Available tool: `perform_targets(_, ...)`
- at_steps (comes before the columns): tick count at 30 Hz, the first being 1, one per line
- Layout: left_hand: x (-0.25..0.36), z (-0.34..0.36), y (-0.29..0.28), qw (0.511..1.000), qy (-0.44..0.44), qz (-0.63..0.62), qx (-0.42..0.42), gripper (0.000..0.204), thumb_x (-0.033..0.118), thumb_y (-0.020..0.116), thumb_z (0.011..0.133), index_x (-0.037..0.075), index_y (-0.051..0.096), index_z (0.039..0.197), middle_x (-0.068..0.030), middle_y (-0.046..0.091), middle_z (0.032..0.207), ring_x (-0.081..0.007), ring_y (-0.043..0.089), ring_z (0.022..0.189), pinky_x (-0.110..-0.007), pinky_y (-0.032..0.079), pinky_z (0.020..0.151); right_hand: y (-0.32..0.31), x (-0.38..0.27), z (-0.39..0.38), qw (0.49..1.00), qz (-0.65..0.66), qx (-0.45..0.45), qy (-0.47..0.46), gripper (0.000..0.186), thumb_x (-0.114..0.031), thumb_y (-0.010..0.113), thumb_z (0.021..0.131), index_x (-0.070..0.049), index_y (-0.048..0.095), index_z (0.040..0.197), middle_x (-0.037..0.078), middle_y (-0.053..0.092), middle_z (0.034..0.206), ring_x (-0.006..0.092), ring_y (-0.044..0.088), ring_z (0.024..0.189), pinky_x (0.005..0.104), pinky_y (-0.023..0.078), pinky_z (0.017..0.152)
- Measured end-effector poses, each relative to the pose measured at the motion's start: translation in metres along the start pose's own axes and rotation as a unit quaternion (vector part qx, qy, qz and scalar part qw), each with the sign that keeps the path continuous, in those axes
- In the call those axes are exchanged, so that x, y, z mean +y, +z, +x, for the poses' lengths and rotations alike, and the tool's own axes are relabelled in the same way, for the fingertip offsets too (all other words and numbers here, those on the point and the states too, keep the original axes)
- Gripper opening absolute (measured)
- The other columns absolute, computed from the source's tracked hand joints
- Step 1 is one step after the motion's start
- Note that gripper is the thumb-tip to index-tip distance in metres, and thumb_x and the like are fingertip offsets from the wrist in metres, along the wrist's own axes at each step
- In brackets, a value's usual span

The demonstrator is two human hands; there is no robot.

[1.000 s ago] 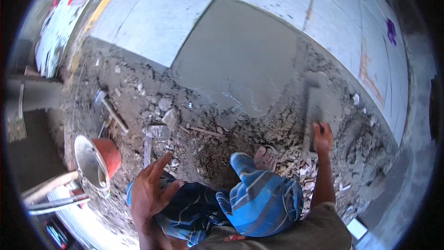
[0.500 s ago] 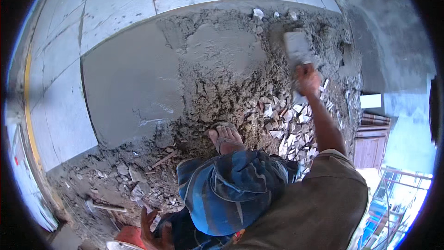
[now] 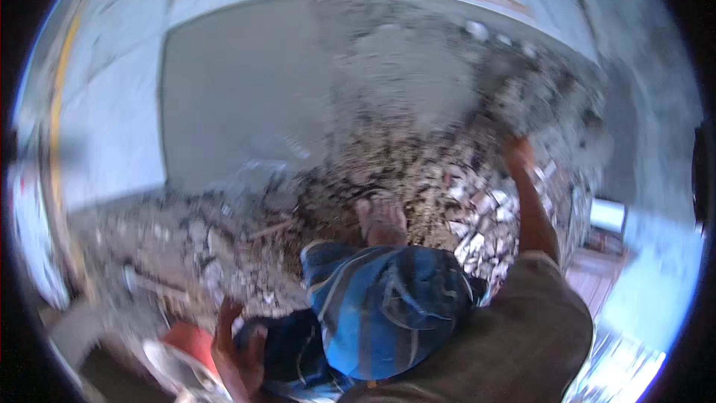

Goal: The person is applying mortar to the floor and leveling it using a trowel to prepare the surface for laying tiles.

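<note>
My right hand is closed on a trowel, whose flat blade is now a dark, blurred sliver over the rough grey mortar. Just below that hand, broken tile and stone pieces lie heaped. My left hand hangs low with its fingers apart, holding nothing, beside a red and white bucket. Smoothed grey mortar stretches across the left part of the patch. My sandalled foot rests on the rubble between the hands.
Pale floor tiles border the mortar at the left and far side. A hammer-like tool with a handle lies on the rubble at the lower left. A grey wall rises at the right, with brownish wooden panels nearer me.
My right hand has drawn the trowel nearer, and its blade has turned from showing its broad face to almost edge-on. The view has shifted and blurred. The left hand stays open.
</note>
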State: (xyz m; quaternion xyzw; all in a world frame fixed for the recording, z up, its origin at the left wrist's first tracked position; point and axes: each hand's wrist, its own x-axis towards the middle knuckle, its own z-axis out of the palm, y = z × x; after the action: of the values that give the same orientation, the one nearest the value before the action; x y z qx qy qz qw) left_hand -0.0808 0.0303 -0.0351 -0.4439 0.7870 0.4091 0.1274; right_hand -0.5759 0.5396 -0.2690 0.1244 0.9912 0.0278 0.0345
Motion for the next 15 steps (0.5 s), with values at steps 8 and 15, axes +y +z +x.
perform_targets(8,-0.006,0.007,-0.003,0.998,0.037,0.030,0.038,0.069,0.029,0.084,0.083,0.004,0.058,0.142,-0.0180,0.072,0.126,-0.0411,0.069,0.114,-0.046,0.055,0.096,-0.018,-0.044,-0.064,0.942,0.231,-0.013,-0.245,0.038,-0.038,0.073,0.098,-0.005,0.068,0.117,0.016,0.074,0.099,0.0340,0.072,0.090,0.0442,0.056,0.081)
perform_targets(15,-0.006,0.021,-0.008,0.997,0.063,-0.015,0.033,0.068,0.026,0.084,0.084,0.007,0.058,0.143,-0.0167,0.073,0.124,-0.0389,0.070,0.114,-0.045,0.056,0.094,-0.061,-0.221,-0.138,0.921,0.107,-0.074,-0.366,0.037,-0.034,0.071,0.099,-0.009,0.065,0.125,0.023,0.075,0.100,0.0479,0.072,0.095,0.0514,0.058,0.080)
